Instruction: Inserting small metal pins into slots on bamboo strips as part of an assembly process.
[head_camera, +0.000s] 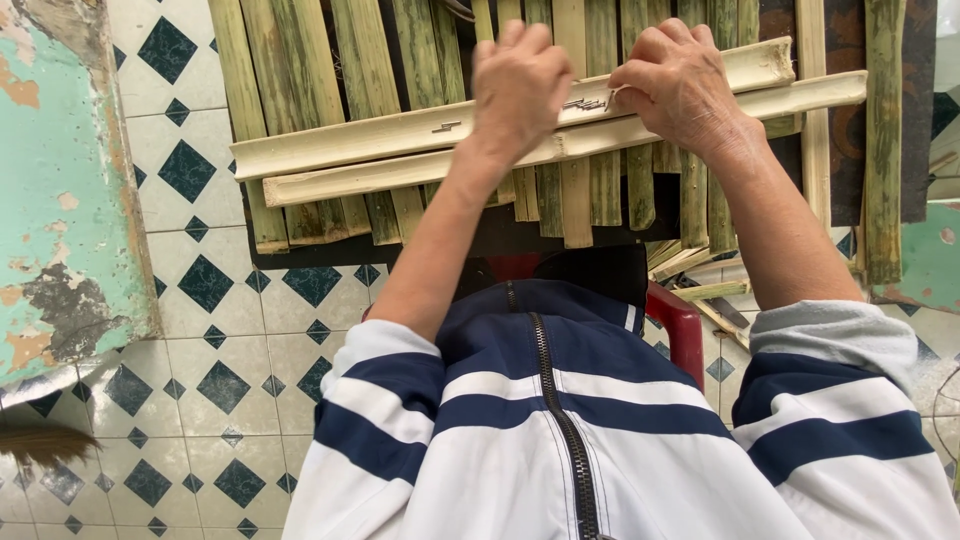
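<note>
White floor tiles (230, 330) with dark diamond insets fill the lower left, beside a wall (55, 180) of peeling green paint; a bit of brown broom bristle (40, 440) pokes in at the left edge. Further right, a row of green split bamboo slats (320, 110) lies side by side on a dark board (300, 250), running away from the person. Across them lie two pale half-round bamboo rails (340, 160), one just behind the other, slanting slightly upward to the right. A small dark staple (446, 127) sits on the upper rail. The left hand (518, 85) rests knuckles-up on both rails, its fingers curled down over the far rail, pressing on it rather than holding anything loose. Just right of it, a cluster of small dark nails (590, 103) lies on the rail. The right hand (678, 85) is bent over the same rail, fingers pinched together at the nails; whether one is actually gripped cannot be told. Below, a red plastic stool (680, 325) shows beside a navy and white striped zip jacket (560, 430). Loose bamboo offcuts (705, 290) lie at the right.
</note>
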